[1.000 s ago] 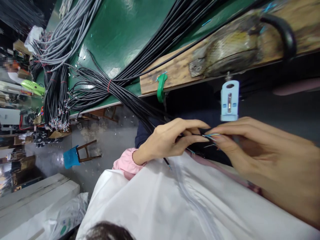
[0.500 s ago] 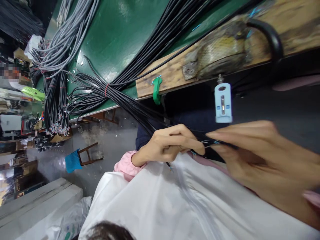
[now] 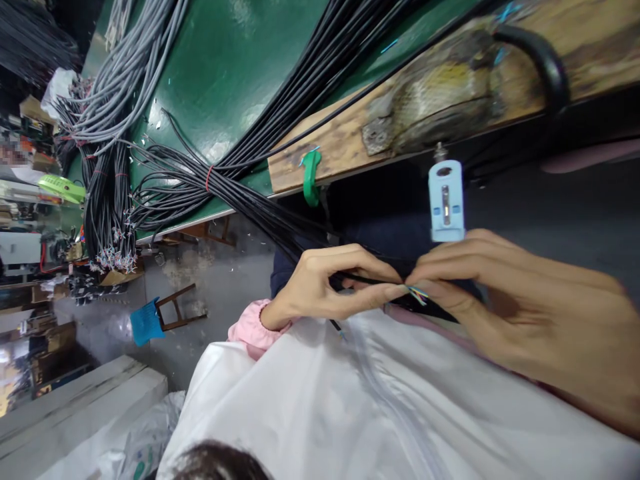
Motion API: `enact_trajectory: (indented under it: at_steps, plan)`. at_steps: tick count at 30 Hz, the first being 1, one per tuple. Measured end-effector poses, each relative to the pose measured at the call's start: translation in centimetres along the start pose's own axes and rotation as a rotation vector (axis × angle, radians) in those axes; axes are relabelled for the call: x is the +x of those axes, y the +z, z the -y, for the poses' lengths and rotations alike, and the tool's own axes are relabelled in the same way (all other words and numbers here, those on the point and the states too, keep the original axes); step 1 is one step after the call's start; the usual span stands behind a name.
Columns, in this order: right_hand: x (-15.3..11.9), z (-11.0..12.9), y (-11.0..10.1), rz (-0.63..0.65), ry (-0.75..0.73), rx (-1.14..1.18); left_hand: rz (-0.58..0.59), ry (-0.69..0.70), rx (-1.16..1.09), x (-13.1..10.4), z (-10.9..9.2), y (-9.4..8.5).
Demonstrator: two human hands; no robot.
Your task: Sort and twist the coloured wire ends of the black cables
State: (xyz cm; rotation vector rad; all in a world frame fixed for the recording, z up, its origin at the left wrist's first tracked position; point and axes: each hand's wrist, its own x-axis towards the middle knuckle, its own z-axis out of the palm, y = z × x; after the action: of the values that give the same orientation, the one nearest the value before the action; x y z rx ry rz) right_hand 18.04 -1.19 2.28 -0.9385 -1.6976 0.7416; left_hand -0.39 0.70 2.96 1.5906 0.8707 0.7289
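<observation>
Black cable (image 3: 369, 279) is on the person's side of the wooden board (image 3: 345, 141), just off its front edge, with coloured wires (image 3: 419, 295) bared at its tip. The left hand (image 3: 313, 283) pinches the cable between thumb and fingers; the right hand (image 3: 540, 307) pinches the wires, its fingertips close against the left's. Room to move lies between the board's front edge and the white cloth (image 3: 300, 400). Into that space juts a light blue lever (image 3: 437, 230) from the board's edge, just beside the right hand; whether they touch, I cannot tell. A green clamp (image 3: 311, 179) sits at the board's front edge near its left end. Past that end, a tied black bundle (image 3: 235, 187) crosses the green worktop's (image 3: 215, 67) edge toward the left hand.
</observation>
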Motion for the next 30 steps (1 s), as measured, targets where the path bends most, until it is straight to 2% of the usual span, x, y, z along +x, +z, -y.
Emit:
enact_trajectory:
  at_steps: [6,9,14,19,23,25,30]
  plan:
    - [-2.2,0.8,0.7,-0.096,0.270,-0.101,-0.035,0.027,-0.158,0.1,0.1,0.2]
    - [-3.1,0.7,1.1,-0.127,0.280,-0.146,-0.037,-0.031,-0.224,0.2,0.1,0.1]
    - [-2.5,0.6,1.2,-0.137,0.189,-0.228,-0.015,-0.129,-0.274,0.5,-0.5,-0.1]
    - [-0.7,0.2,1.1,-0.126,-0.130,-0.312,0.007,-0.252,-0.262,0.8,-0.9,0.0]
    - [-0.4,-1.1,0.5,-0.074,-0.131,-0.283,-0.018,-0.269,-0.224,0.8,-0.9,0.3]
    - [-0.5,-1.7,0.1,-0.079,-0.027,-0.191,-0.030,-0.268,-0.218,0.7,-0.8,0.5]
    - [1.5,-0.9,-0.5,-0.175,0.540,0.047,-0.154,-0.215,-0.242,0.9,-0.3,1.2]
